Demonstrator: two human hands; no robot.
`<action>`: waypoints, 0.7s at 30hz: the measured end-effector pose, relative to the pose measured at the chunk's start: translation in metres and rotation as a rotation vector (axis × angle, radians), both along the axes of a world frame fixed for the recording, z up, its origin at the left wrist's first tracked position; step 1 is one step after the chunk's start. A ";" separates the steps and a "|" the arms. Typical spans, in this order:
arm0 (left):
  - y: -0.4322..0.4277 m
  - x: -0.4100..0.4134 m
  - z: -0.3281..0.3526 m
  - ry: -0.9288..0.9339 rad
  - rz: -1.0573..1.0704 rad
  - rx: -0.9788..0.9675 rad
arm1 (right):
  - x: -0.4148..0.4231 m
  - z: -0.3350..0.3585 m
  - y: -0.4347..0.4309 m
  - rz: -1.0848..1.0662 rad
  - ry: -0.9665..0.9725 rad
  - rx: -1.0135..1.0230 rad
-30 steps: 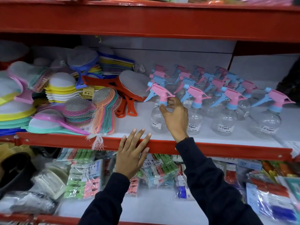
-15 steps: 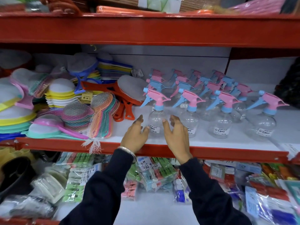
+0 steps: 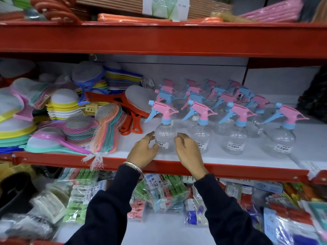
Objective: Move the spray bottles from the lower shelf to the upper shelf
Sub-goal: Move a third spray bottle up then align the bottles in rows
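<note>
Several clear spray bottles with pink and blue trigger heads stand in rows on the white middle shelf (image 3: 238,169), right of centre. The front-left spray bottle (image 3: 165,133) stands upright on the shelf between my two hands. My left hand (image 3: 143,152) is against its left side, thumb on the label. My right hand (image 3: 189,153) has curled fingers at its right side. Neither hand wraps around it. Other front-row bottles (image 3: 236,138) stand to the right. The upper shelf (image 3: 159,39) is a red beam overhead, loaded with goods.
Stacked colourful scrubbers and netted strainers (image 3: 104,128) fill the left half of the middle shelf, and orange-handled brushes (image 3: 131,114) lie beside the bottles. Mats and orange items (image 3: 134,16) crowd the upper shelf. Packaged clips (image 3: 159,195) lie on the shelf below.
My left hand left the red shelf rail and reached in; my right hand dropped from the bottle's neck. Both hands have now closed in on the sides of the front-left bottle.
</note>
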State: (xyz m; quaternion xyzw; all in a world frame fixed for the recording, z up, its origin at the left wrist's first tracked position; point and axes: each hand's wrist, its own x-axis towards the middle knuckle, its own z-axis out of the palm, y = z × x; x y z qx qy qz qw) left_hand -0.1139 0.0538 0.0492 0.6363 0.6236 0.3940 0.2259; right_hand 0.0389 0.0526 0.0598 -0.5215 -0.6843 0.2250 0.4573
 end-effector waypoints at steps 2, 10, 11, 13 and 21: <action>-0.005 0.010 -0.003 0.029 0.151 0.128 | 0.008 -0.003 -0.002 -0.035 0.056 0.059; -0.015 0.094 0.002 -0.027 -0.125 0.256 | 0.068 -0.004 -0.008 -0.177 0.270 0.247; -0.008 0.099 0.004 -0.018 -0.152 0.145 | 0.072 -0.003 -0.005 -0.170 0.220 0.187; 0.002 0.107 0.008 0.015 -0.181 0.023 | 0.079 -0.002 0.002 -0.142 0.118 0.088; -0.004 0.112 0.014 -0.042 -0.198 0.041 | 0.098 0.009 0.007 -0.033 0.082 0.018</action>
